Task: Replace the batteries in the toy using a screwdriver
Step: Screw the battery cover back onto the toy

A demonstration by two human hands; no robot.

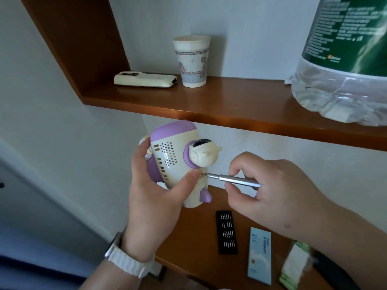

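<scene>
A cream and purple robot toy [173,155] hangs in the air below the upper shelf, turned on its side with its round head pointing right. My left hand [155,189] grips its body, thumb on the near side close to the screw spot. My right hand [270,189] pinches a slim silver screwdriver [232,179] that lies almost level, its tip touching the toy's lower body right beside my left thumb. A white watch band sits on my left wrist.
A wooden lower shelf [194,233] carries a black tray of screwdriver bits [226,232], a pale blue box [259,256] and a green-and-white pack [295,266]. The upper shelf [230,105] holds a paper cup [192,60], a cream remote [145,79] and a large water bottle [343,59].
</scene>
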